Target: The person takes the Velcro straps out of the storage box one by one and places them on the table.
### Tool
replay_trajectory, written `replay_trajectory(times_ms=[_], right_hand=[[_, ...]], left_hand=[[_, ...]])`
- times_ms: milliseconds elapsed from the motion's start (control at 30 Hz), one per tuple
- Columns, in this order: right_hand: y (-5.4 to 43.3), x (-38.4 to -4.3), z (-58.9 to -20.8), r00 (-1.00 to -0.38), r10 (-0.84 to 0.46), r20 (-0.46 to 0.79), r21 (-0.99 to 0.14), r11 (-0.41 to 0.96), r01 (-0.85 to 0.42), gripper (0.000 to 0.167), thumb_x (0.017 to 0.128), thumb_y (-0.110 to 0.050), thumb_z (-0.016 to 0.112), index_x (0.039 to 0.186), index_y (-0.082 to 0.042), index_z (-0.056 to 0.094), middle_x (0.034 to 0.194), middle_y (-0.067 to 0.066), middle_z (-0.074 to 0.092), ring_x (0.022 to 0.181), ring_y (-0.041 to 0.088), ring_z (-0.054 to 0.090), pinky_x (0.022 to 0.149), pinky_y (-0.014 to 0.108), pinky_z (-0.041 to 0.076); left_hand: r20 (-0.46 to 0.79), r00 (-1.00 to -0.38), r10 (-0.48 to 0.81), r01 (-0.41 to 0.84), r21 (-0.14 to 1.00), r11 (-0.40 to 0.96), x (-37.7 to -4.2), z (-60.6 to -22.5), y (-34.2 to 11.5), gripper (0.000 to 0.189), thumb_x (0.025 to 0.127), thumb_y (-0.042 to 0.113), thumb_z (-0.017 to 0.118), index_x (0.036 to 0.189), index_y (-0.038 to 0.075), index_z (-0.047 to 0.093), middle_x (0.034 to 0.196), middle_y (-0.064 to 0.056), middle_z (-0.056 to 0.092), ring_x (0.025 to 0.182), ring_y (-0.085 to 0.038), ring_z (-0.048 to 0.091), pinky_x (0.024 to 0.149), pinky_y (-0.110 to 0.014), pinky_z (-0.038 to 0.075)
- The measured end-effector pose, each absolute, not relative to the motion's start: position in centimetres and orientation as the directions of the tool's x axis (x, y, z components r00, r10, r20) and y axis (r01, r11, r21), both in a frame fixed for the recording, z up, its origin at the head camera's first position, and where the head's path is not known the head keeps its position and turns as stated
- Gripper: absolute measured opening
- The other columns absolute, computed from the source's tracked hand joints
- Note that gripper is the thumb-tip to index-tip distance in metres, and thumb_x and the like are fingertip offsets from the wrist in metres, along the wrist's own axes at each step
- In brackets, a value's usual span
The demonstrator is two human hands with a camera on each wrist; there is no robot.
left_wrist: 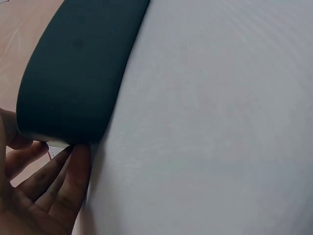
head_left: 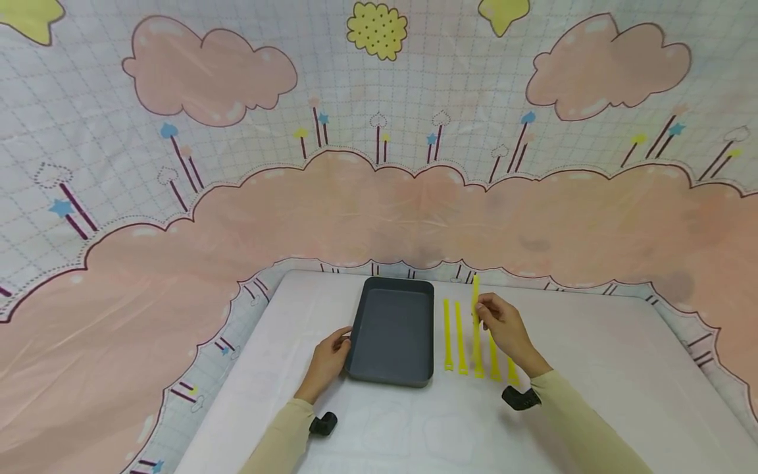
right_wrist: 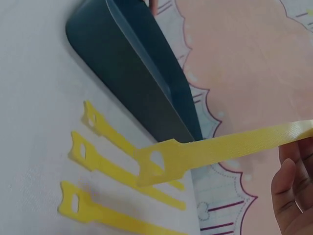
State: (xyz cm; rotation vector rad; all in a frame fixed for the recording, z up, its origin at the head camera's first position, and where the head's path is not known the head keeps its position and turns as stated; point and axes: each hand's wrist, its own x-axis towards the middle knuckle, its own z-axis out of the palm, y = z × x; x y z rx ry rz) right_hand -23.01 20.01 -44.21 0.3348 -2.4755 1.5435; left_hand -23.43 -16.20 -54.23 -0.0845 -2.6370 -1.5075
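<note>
My right hand (head_left: 503, 322) pinches a yellow hook-and-loop cable tie (head_left: 476, 329) by its upper part. In the right wrist view, the held tie (right_wrist: 220, 151) is raised above the table, its slotted end toward the tray; only part of the hand (right_wrist: 296, 186) shows. Several similar yellow ties (head_left: 448, 336) lie side by side to the right of a dark grey rectangular tray (head_left: 389, 380). My left hand (head_left: 326, 362) holds the tray at its left side, fingers against the outer wall (left_wrist: 73, 88) in the left wrist view.
A white table (head_left: 604, 355) carries everything. Behind it hangs a patterned cloth (head_left: 414, 210) with pink clouds, which also shows past the table's sides. Black wrist cameras (head_left: 520, 397) sit by both sleeves.
</note>
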Motion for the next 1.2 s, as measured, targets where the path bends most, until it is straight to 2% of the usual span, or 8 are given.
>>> replay_trajectory(times_ms=[100, 233, 333, 533, 700, 900, 1100, 1200], right_hand=[[20.7, -22.9, -44.3, -0.956, -0.062, 0.286, -0.861, 0.421, -0.285, 0.017, 0.101, -0.007, 0.052, 0.109, 0.006, 0.059, 0.086, 0.024, 0.062, 0.066, 0.008, 0.055, 0.06, 0.021, 0.048], [21.8, -23.1, -45.2, -0.961, -0.045, 0.272, -0.875, 0.404, -0.266, 0.019, 0.102, -0.008, 0.051, 0.112, 0.007, 0.058, 0.089, 0.022, 0.062, 0.071, 0.017, 0.058, 0.061, 0.022, 0.049], [22.9, -23.7, -46.3, -0.969, -0.023, 0.248, -0.889, 0.393, -0.237, 0.022, 0.103, -0.012, 0.051, 0.115, 0.005, 0.058, 0.092, 0.023, 0.062, 0.076, 0.02, 0.06, 0.062, 0.023, 0.05], [24.4, -24.1, -47.3, -0.976, 0.032, 0.216, -0.908, 0.374, -0.189, 0.027, 0.103, -0.018, 0.052, 0.118, 0.003, 0.058, 0.092, 0.018, 0.063, 0.076, 0.015, 0.06, 0.064, 0.028, 0.053], [25.2, -23.9, -47.2, -0.978, 0.051, 0.201, -0.915, 0.366, -0.169, 0.027, 0.102, -0.018, 0.053, 0.118, 0.004, 0.058, 0.088, 0.009, 0.062, 0.074, 0.01, 0.058, 0.063, 0.025, 0.052], [26.1, -23.7, -47.2, -0.982, 0.09, 0.164, -0.919, 0.375, -0.119, 0.028, 0.102, -0.018, 0.053, 0.117, 0.005, 0.058, 0.09, 0.012, 0.064, 0.075, 0.006, 0.057, 0.063, 0.024, 0.052], [27.3, -23.6, -47.5, -0.984, 0.119, 0.134, -0.917, 0.392, -0.077, 0.031, 0.103, -0.02, 0.052, 0.119, 0.006, 0.057, 0.085, -0.004, 0.063, 0.075, 0.002, 0.057, 0.063, 0.022, 0.052], [27.9, -23.5, -47.6, -0.985, 0.127, 0.114, -0.914, 0.402, -0.054, 0.033, 0.103, -0.022, 0.052, 0.121, 0.005, 0.056, 0.084, -0.007, 0.063, 0.075, 0.001, 0.058, 0.063, 0.022, 0.052]], left_hand=[[0.117, -0.993, -0.008, 0.097, 0.856, 0.507, -23.5, -54.3, -16.1, 0.034, 0.099, 0.013, 0.055, 0.131, 0.009, 0.063, 0.114, -0.016, 0.072, 0.107, -0.031, 0.069, 0.092, -0.047, 0.054], [0.127, -0.992, -0.015, 0.102, 0.854, 0.51, -23.6, -54.4, -16.0, 0.033, 0.098, 0.012, 0.056, 0.13, 0.008, 0.064, 0.113, -0.015, 0.072, 0.105, -0.029, 0.069, 0.089, -0.045, 0.055], [0.132, -0.991, -0.02, 0.104, 0.855, 0.509, -23.6, -54.4, -16.0, 0.032, 0.098, 0.011, 0.057, 0.129, 0.008, 0.064, 0.112, -0.015, 0.072, 0.104, -0.029, 0.069, 0.088, -0.044, 0.056], [0.137, -0.991, -0.009, 0.114, 0.859, 0.5, -23.5, -54.3, -15.9, 0.033, 0.098, 0.01, 0.057, 0.13, 0.007, 0.063, 0.113, -0.017, 0.072, 0.104, -0.031, 0.069, 0.089, -0.045, 0.055], [0.127, -0.992, -0.009, 0.105, 0.858, 0.503, -23.4, -54.5, -15.9, 0.033, 0.099, 0.012, 0.056, 0.131, 0.008, 0.062, 0.112, -0.016, 0.072, 0.105, -0.03, 0.069, 0.091, -0.046, 0.054], [0.121, -0.993, -0.001, 0.104, 0.86, 0.5, -23.4, -54.5, -16.1, 0.034, 0.1, 0.013, 0.055, 0.133, 0.009, 0.061, 0.114, -0.016, 0.071, 0.107, -0.031, 0.068, 0.092, -0.048, 0.053], [0.118, -0.993, 0.006, 0.106, 0.864, 0.492, -23.4, -54.6, -16.2, 0.034, 0.1, 0.014, 0.055, 0.134, 0.01, 0.06, 0.115, -0.016, 0.071, 0.108, -0.031, 0.067, 0.094, -0.048, 0.052], [0.12, -0.993, 0.011, 0.11, 0.864, 0.492, -23.4, -54.7, -16.2, 0.034, 0.1, 0.014, 0.055, 0.134, 0.01, 0.06, 0.114, -0.017, 0.071, 0.108, -0.031, 0.067, 0.094, -0.048, 0.052]])
